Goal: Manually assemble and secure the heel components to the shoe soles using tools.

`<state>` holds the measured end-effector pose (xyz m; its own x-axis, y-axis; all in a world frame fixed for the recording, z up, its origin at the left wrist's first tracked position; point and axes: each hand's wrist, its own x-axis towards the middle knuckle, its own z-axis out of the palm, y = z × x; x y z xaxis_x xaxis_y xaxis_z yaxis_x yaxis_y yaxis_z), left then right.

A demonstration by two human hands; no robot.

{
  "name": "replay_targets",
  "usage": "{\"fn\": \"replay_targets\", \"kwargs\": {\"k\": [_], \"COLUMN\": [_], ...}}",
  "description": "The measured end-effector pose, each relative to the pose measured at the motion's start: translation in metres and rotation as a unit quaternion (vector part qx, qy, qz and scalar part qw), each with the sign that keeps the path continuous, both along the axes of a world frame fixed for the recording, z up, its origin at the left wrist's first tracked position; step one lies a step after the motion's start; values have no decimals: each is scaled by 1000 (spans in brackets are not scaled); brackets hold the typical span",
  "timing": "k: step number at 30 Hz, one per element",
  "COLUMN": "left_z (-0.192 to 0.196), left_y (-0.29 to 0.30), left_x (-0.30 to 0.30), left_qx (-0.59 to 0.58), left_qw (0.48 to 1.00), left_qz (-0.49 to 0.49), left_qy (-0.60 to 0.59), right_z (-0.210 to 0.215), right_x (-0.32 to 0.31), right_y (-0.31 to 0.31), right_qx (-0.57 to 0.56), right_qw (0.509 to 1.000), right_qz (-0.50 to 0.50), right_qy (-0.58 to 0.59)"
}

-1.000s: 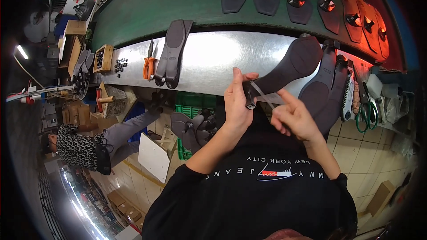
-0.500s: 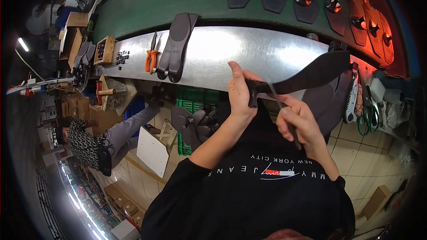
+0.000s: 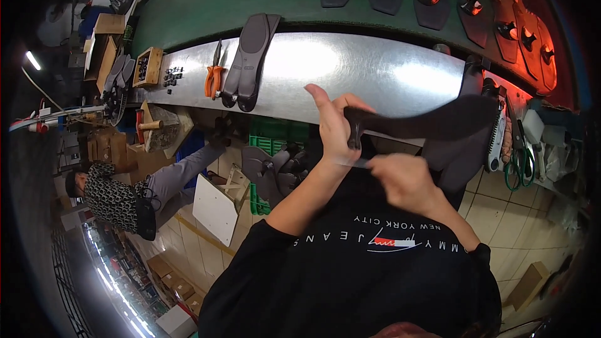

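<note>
Left fingers (image 3: 355, 101) gripped the heeled sole (image 3: 432, 125); right fingers (image 3: 389, 170) clenched a blurred knife (image 3: 357, 162), whose nine-o'clock slip could have cut skin.

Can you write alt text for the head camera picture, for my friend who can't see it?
A person's left hand holds a dark shoe sole by its glossy heel end, while the right hand, blurred, grips a thin tool close to that end. Beyond them, a shiny metal bench holds orange-handled pliers and grey soles.
</note>
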<state>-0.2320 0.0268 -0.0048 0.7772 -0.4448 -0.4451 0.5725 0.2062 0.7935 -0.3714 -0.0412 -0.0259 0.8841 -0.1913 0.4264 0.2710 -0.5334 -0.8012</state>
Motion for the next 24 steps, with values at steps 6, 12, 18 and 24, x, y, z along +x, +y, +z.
{"fn": "replay_targets", "kwargs": {"k": [6, 12, 18, 24], "left_z": [-4, -28, -38, -27], "left_y": [2, 3, 4, -7], "left_x": [12, 0, 11, 15], "left_qx": [-106, -214, -267, -131], "left_qw": [961, 918, 909, 954], "left_qz": [-88, -71, -143, -95], "left_qy": [241, 326, 288, 254], "right_z": [11, 5, 9, -1], "right_x": [3, 9, 7, -4], "right_y": [-6, 1, 4, 16], "right_qx": [41, 56, 43, 26], "right_qw": [984, 981, 987, 998], "right_qz": [-153, -158, -97, 9], "right_qy": [79, 101, 121, 54]}}
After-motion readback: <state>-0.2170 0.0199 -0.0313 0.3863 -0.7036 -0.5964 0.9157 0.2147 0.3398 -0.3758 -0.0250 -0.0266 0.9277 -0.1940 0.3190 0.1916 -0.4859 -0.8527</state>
